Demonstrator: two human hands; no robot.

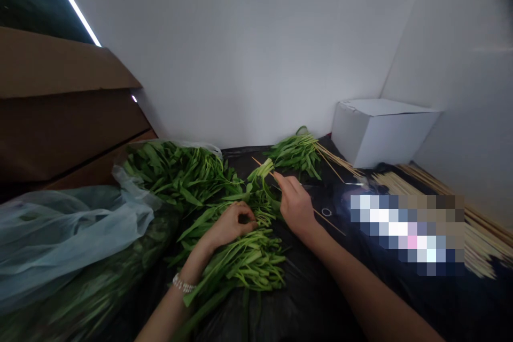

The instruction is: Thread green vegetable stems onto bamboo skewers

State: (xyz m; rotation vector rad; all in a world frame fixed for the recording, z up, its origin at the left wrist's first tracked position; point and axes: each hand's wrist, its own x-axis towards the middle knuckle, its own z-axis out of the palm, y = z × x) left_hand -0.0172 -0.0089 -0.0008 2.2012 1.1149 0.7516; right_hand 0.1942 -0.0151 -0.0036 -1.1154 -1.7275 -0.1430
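My left hand [232, 224] lies curled on a loose heap of water spinach [240, 262], its fingers closed around some of the stems. My right hand [294, 206] pinches a thin wooden skewer [328, 222] near a small bunch of the greens [260, 171], and the skewer runs diagonally past that hand. I cannot tell whether the skewer pierces the bunch. More water spinach [176, 171] fills a clear plastic bag on the left. Another bundle [294, 155] lies at the back. A beaded bracelet [183, 283] circles my left wrist.
A black plastic sheet [304, 283] covers the work surface. Many wooden skewers [476, 230] lie at the right, partly behind a pixelated patch [406, 235]. A white box [380, 131] stands in the back corner. A pale blue bag [60, 230] and cardboard [60, 107] fill the left.
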